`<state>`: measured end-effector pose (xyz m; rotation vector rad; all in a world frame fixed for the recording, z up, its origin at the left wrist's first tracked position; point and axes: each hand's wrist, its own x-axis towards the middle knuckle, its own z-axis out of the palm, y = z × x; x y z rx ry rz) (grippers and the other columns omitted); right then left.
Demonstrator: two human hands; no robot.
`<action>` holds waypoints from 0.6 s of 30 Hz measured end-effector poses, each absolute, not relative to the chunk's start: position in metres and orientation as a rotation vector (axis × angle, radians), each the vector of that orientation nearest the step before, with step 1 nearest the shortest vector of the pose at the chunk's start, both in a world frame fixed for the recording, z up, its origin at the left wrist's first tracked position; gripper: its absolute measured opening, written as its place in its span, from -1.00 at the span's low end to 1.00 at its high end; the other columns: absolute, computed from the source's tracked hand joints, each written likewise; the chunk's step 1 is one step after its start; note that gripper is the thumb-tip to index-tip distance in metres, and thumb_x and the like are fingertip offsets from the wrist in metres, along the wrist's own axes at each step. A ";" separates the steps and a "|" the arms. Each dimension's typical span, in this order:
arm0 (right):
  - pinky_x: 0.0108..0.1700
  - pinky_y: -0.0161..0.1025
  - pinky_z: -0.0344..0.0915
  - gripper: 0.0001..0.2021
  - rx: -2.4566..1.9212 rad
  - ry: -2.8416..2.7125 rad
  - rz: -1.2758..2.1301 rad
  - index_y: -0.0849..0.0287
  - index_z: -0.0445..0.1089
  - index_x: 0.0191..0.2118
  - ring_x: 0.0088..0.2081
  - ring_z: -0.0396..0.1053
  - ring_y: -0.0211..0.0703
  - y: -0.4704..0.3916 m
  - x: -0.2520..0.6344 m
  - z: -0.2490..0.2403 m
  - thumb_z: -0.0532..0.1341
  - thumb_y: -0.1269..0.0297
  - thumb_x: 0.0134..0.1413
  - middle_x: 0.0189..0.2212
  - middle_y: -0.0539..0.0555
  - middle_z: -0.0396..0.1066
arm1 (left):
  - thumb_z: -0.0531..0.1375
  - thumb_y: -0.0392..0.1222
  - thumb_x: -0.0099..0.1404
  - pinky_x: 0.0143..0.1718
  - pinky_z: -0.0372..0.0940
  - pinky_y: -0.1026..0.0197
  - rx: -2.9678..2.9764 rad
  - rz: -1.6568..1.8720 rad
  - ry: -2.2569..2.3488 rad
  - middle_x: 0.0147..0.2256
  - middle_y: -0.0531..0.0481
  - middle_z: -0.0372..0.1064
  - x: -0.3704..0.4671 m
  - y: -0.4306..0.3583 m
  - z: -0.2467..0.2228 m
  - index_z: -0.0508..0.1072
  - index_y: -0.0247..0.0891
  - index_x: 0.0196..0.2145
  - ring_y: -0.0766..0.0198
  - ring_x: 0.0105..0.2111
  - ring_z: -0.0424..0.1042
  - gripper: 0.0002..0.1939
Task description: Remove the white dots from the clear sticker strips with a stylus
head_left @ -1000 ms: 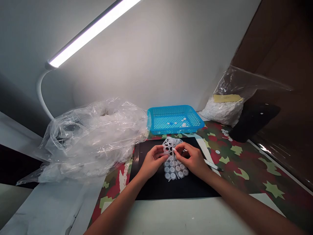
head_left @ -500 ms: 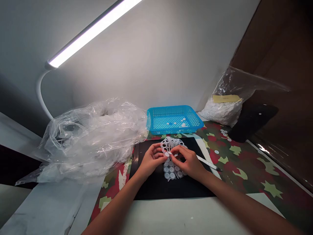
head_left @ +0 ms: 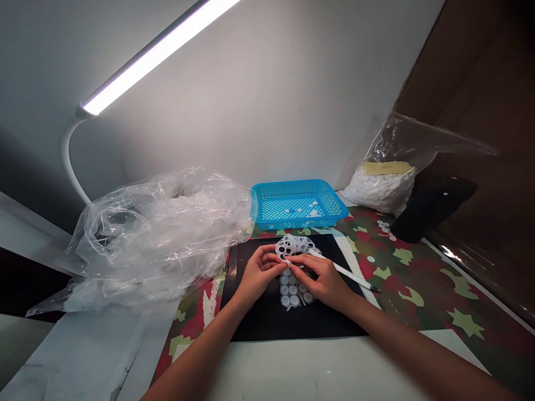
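A white plastic strip of joined rings [head_left: 286, 249] is in front of me, its upper end bunched and its lower part filled with round translucent discs [head_left: 294, 301]. With thumb and fingers, my left hand [head_left: 259, 273] grips the strip's left edge. My right hand [head_left: 320, 278] is closed in a pinch at the same spot, its fingertips meeting those of the left. Between them shows a small white disc [head_left: 286, 262], partly covered by the fingers. Beneath lies a black mat [head_left: 254, 326].
Behind the mat stands a blue perforated basket [head_left: 301, 224] holding several white discs. A large clear plastic bag [head_left: 159, 239] bulges at left; a bag of white pieces [head_left: 378, 189] leans at back right. A white pen-like tool [head_left: 353, 277] lies right of my hand. A lamp [head_left: 163, 55] shines above.
My right fingertips have moved slightly left and down onto the strip, bringing the small white disc against it by the left thumb. The left hand has barely moved.
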<state>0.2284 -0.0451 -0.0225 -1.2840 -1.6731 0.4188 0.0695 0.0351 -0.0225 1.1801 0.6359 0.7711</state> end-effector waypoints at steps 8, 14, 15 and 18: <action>-0.24 -0.22 0.45 -0.82 -1.281 -1.433 0.712 0.10 0.50 -0.17 -0.25 0.50 -0.11 -0.042 0.230 -0.026 0.23 0.25 0.11 -0.26 0.06 0.54 | 0.38 -0.20 -0.03 -0.31 0.28 0.31 1.216 0.784 0.655 -0.46 0.11 0.36 0.070 0.034 -0.022 0.33 -0.29 -0.19 0.38 -0.41 0.39 -0.55; -0.24 -0.20 0.46 -0.77 -1.190 -1.029 1.027 0.15 0.53 -0.30 -0.34 0.52 -0.10 -0.034 0.236 -0.026 0.38 0.18 -0.12 -0.39 0.05 0.55 | 0.37 -0.23 -0.06 -0.35 0.26 0.31 1.238 0.798 0.693 -0.48 0.11 0.33 0.070 0.033 -0.019 0.34 -0.28 -0.28 0.38 -0.44 0.36 -0.62; -0.25 -0.20 0.46 -0.75 -1.183 -0.987 1.045 0.16 0.53 -0.31 -0.35 0.52 -0.10 -0.033 0.237 -0.026 0.39 0.16 -0.16 -0.40 0.05 0.56 | 0.36 -0.24 -0.06 -0.35 0.26 0.31 1.240 0.801 0.699 -0.48 0.11 0.33 0.070 0.033 -0.019 0.34 -0.28 -0.29 0.38 -0.44 0.36 -0.63; -0.27 -0.19 0.48 -0.71 -1.175 -0.916 1.050 0.18 0.53 -0.32 -0.36 0.54 -0.09 -0.030 0.242 -0.026 0.41 0.14 -0.20 -0.40 0.07 0.56 | 0.32 -0.28 -0.07 -0.37 0.25 0.33 1.244 0.813 0.721 -0.48 0.11 0.31 0.070 0.034 -0.019 0.33 -0.28 -0.31 0.39 -0.45 0.33 -0.66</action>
